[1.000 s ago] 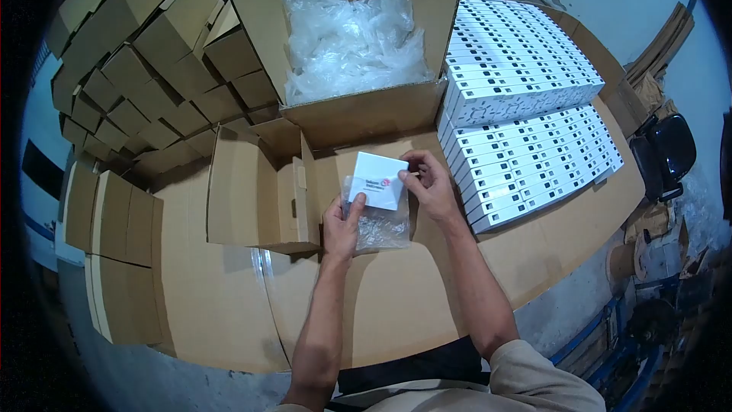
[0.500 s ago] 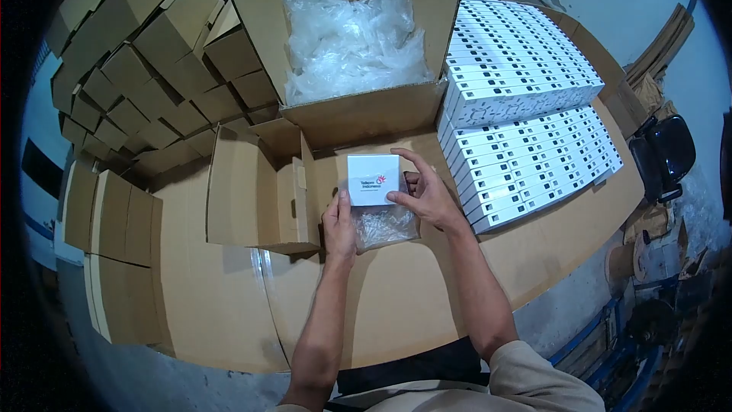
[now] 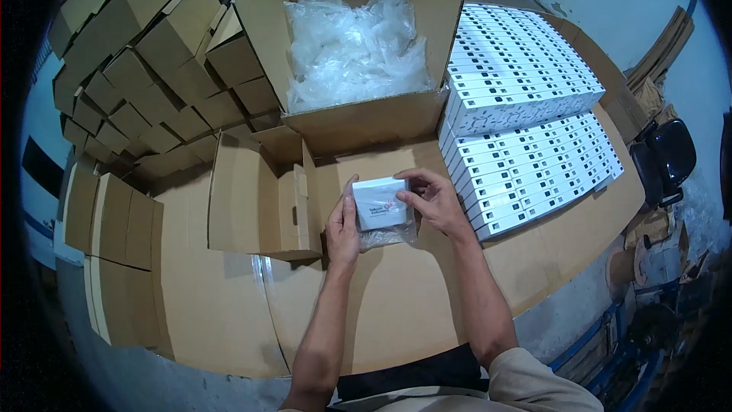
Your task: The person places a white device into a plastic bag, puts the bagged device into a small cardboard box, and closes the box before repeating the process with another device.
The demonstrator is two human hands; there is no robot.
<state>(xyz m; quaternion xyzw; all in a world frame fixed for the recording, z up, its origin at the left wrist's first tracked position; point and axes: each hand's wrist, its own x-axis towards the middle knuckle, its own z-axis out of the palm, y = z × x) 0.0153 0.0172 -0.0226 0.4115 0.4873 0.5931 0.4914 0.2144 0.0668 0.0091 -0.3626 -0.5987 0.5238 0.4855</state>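
Note:
A small flat white box (image 3: 380,203) with a red logo and dark print on its face is in front of me. A clear plastic bag (image 3: 387,239) surrounds its lower part and appears to cover much of its face. My left hand (image 3: 343,221) is closed on the left side of the bag and box, thumb in front and fingers behind. My right hand (image 3: 433,202) pinches the upper right corner, its thumb on the face and its index finger along the top edge. Whether film lies under the right fingertips is hard to make out.
Just left stands an open cardboard carton (image 3: 263,206). Behind is a large carton (image 3: 366,114) filled with clear plastic bags (image 3: 357,46). Stacked white boxes (image 3: 534,160) fill the right side. Folded cartons (image 3: 145,84) are piled at the back left. Cardboard (image 3: 404,305) covers the table.
The white box has moved down into the plastic bag, and film now lies over its printed face. Both hands stay on it, the right hand slightly lower.

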